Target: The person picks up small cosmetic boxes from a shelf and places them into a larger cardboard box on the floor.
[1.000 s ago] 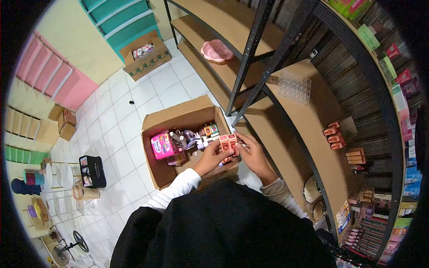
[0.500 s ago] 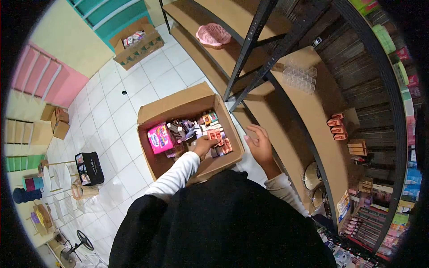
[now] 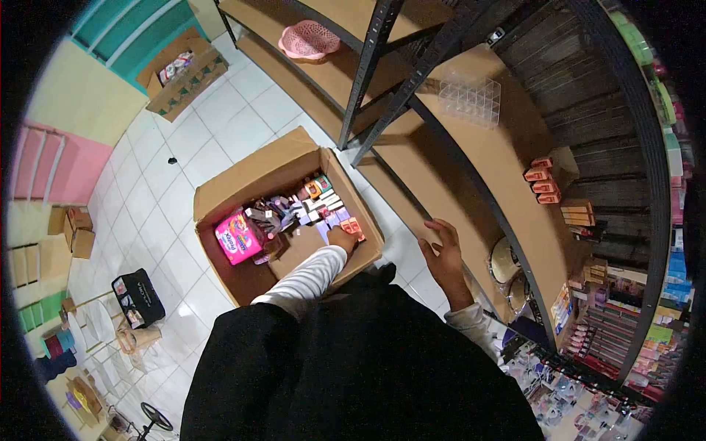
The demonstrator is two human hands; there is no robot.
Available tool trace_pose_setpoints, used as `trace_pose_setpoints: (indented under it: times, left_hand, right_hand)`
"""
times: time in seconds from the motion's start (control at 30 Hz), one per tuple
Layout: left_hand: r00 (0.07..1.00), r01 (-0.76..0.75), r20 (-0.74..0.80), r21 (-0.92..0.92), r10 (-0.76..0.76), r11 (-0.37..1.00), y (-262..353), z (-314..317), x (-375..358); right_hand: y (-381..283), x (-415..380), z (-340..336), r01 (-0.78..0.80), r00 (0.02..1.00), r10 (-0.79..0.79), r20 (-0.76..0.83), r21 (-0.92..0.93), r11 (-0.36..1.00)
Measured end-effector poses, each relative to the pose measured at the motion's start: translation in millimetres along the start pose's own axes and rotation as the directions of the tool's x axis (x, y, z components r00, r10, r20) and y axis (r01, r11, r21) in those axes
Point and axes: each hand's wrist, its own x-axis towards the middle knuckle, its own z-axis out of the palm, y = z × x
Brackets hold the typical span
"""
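Note:
Inside the large cardboard box [image 3: 254, 170] on the floor, my left hand [image 3: 342, 238] is closed at the right side, by some small orange boxes [image 3: 353, 227]; what its fingers hold is hidden. A pink Protex pack [image 3: 237, 236] lies at the box's left end. Between them are dark and purple packets [image 3: 272, 214] and small white boxes [image 3: 323, 206]. To the right of the carton, in front of the shelf, my right hand [image 3: 443, 257] is raised with its fingers apart and nothing in it.
Shelving [image 3: 471, 198] rises at the right, bearing a pink basket [image 3: 309, 40], a clear divided tray [image 3: 471, 101] and stacked orange boxes [image 3: 543, 181]. Another carton [image 3: 187, 84] stands at the upper left. A black bag [image 3: 138, 298] is on the floor at the left.
The whole view has shifted, with the carton now further left in it. My left hand has moved over the orange boxes nearer the carton's right corner. My right hand remains raised, fingers apart.

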Motion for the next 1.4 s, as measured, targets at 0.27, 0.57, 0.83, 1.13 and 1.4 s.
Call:
trace_pose_setpoints:
  times: [0.27,0.57,0.83,1.13,1.4]
  left_hand:
    - [0.998,-0.044,-0.034,0.213,0.052,0.976,31.6,-27.7,-21.4]
    - [0.997,-0.071,0.012,0.355,0.071,0.932,25.1,-37.5,-12.7]
    - [0.973,0.057,0.204,0.221,-0.103,0.974,18.7,-50.8,-0.3]
    - [0.985,0.089,0.132,0.149,-0.109,0.985,-3.2,-47.3,7.8]
    - [0.997,0.077,-0.008,0.167,-0.077,0.983,-37.5,-30.4,26.4]
  right_hand:
    - [-3.2,-0.3,7.3,0.034,0.999,-0.034,-0.004,-0.008,0.999]
    - [-4.2,0.7,13.1,0.114,0.993,-0.111,0.043,-0.064,0.991]
    - [-5.2,-1.9,13.6,0.096,0.993,-0.091,0.071,-0.078,0.992]
    - [-0.8,-1.5,14.7,0.098,0.992,-0.088,0.094,-0.1,0.99]
    - [-2.2,-1.8,13.7,0.059,0.992,-0.049,0.113,-0.092,0.994]
